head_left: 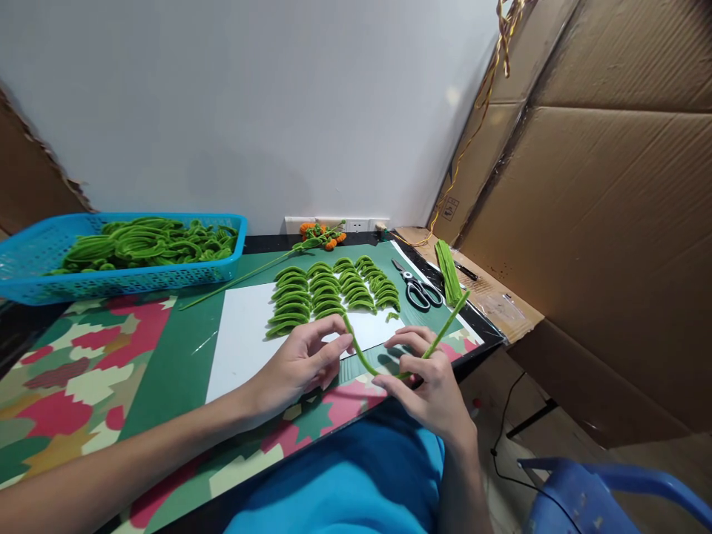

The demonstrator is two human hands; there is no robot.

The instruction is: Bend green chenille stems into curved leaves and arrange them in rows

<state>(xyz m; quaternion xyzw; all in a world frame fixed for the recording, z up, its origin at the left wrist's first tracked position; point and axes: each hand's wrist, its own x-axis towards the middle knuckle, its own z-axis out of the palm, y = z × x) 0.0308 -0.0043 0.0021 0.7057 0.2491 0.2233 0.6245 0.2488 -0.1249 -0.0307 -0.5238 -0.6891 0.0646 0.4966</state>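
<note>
Though colourful, tabletop (150, 356) beside wall (267, 111).

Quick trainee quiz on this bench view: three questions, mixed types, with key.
1. True or false: the scissors lie between the curved green pieces and the straight green bundle.
2. What colour is the basket? A) red B) blue C) white
3. What do the left hand and right hand both hold?

Key: 1. True. 2. B. 3. One bent green strip.

The light is soft and moderate. Faint shadows fall on the wall (334, 96) and near the tabletop's (159, 356) front edge; outer parts look stretched.
</note>
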